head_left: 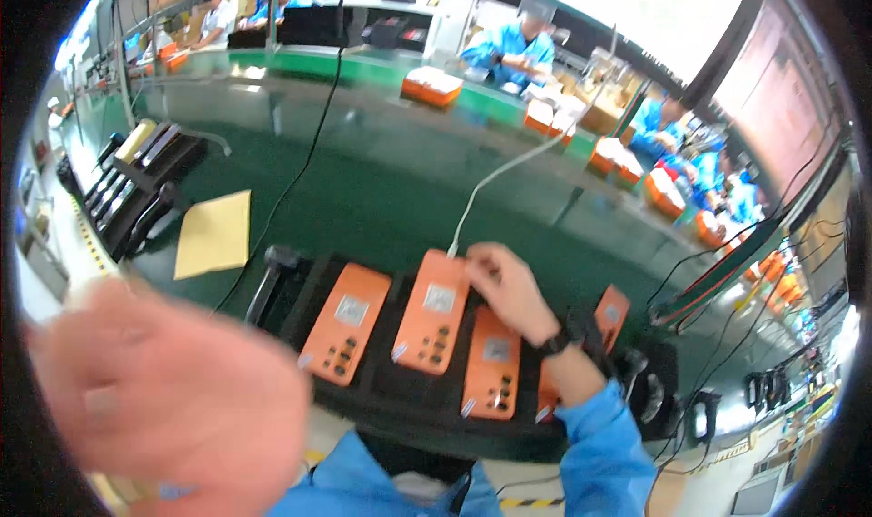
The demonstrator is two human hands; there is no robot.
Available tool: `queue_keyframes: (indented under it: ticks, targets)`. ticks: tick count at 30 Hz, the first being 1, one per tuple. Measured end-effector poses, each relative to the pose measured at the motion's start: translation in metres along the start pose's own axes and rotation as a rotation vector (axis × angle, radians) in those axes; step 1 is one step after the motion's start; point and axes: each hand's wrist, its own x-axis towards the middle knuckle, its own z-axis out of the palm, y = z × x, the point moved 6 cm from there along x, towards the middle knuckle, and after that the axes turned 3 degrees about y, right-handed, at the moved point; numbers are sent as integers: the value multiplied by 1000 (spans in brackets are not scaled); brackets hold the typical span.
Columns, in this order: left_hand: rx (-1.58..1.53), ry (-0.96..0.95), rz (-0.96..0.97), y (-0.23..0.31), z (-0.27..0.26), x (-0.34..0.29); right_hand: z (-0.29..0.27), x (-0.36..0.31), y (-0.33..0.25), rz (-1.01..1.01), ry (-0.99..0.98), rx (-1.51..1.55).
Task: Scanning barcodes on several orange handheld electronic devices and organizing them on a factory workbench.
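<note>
In the head view, the right hand (505, 285) rested at the top edge of a flat orange rectangular device (432, 313), the second from the left in the row, with its fingers pinched close together around the plug end of a thin white cable (509, 165). This cable ran away over the dark green conveyor belt (381, 172). The device lay face down in a black slotted holder tray (363, 390) at the near edge of the belt. Three more orange devices lay in the same tray: one at the left (347, 334), one lower at the right (492, 374), and one mostly hidden behind the wrist (610, 315).

The left hand (173, 394) was raised near the camera and strongly blurred; it seemed open with nothing in it, but this could not be told with certainty.

As a judgement, the work was about the cable connection on the second device. It was not possible to see whether the plug sat fully inside. The other three devices showed no cable, so they probably remained to be handled.

A yellow paper sheet (214, 233) lay on the belt at the left, beside a black rack of dark parts (136, 190).
</note>
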Motion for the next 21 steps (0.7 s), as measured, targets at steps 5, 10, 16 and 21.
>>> queue_keyframes:
  ticks: [5, 10, 16, 21]
  targets:
    - [474, -1663, -698, 19, -81, -122, 47, 44, 9, 109, -64, -277]
    - [884, -1680, -833, 48, -104, -151, 39, 44, -3, 207, -72, -111]
    - [999, -1472, -903, 19, -102, -195, 40, 39, -42, 93, -186, -159]
    - [1190, -1617, -972, 17, -110, -207, 18, 55, -32, 316, 79, 106]
